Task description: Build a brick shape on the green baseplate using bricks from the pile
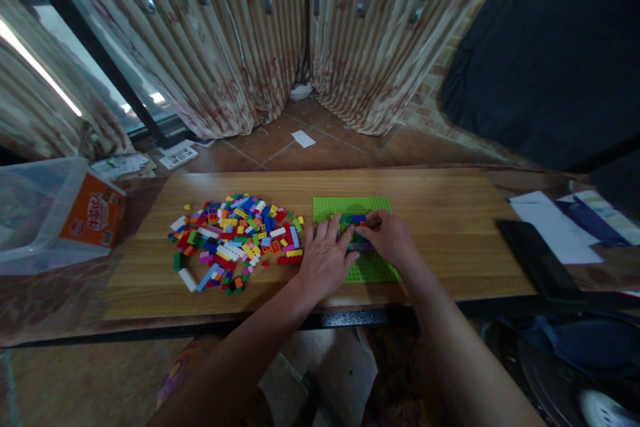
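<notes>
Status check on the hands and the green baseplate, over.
Left hand flat on baseplate edge. Right hand pressing small brick build on baseplate. Loose brick pile to the left, clear of both hands.

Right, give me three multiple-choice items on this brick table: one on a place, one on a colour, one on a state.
1. Where does the pile of loose bricks lie relative to the baseplate?
A. To its left
B. To its right
C. On top of it

2. What colour is the baseplate?
A. Red
B. Green
C. White

3. What are the two hands doing?
A. Both rest on the floor
B. Both are lifted clear of the table
C. The left hand lies flat at the baseplate's edge and the right hand pinches the small brick build

Answers:
1 A, the multicoloured heap lies on the wooden tabletop left of the plate.
2 B, the studded plate is bright green.
3 C, the left palm lies spread and the right fingers close on the build standing on the plate.
</notes>
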`<state>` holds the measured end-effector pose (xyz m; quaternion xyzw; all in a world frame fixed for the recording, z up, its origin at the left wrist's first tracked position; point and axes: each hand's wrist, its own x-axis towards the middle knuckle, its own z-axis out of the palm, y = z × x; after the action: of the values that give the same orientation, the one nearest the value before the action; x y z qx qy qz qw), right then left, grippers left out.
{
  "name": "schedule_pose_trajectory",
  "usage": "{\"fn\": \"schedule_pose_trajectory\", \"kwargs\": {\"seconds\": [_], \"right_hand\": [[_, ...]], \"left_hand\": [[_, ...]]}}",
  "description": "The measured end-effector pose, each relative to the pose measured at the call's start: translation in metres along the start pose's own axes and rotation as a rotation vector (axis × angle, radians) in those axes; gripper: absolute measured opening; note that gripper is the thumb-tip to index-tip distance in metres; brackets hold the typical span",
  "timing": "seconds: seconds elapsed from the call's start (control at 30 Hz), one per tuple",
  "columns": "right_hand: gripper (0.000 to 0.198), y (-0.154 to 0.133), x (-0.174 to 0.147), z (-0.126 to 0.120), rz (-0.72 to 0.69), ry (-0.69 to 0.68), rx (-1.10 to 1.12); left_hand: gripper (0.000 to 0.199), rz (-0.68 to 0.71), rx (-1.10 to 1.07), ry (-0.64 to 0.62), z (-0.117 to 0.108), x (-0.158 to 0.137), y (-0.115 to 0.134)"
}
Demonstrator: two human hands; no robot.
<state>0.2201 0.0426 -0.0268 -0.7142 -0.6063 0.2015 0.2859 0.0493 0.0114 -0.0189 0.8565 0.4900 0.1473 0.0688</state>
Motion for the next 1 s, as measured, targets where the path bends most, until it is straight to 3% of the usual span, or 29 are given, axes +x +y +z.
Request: {"fn": "schedule_pose_trajectory", "kwargs": {"seconds": [0.4, 0.67, 1.0], "right_hand": [[0.02, 0.004, -0.002, 0.002, -0.065, 0.01, 0.072], [0.033, 0.021, 0.004, -0.016, 0.013, -0.261, 0.507], [0.038, 0.017, 0.002, -0.008, 0.017, -0.187, 0.346]], "left_hand": [[0.05, -0.045, 0.004, 0.006, 0.0, -0.002, 0.005], [0.038, -0.001, -0.072, 0.049, -0.011, -0.001, -0.002], [0.029, 0.171, -0.112, 0.016, -0.003, 0.001, -0.001]]}}
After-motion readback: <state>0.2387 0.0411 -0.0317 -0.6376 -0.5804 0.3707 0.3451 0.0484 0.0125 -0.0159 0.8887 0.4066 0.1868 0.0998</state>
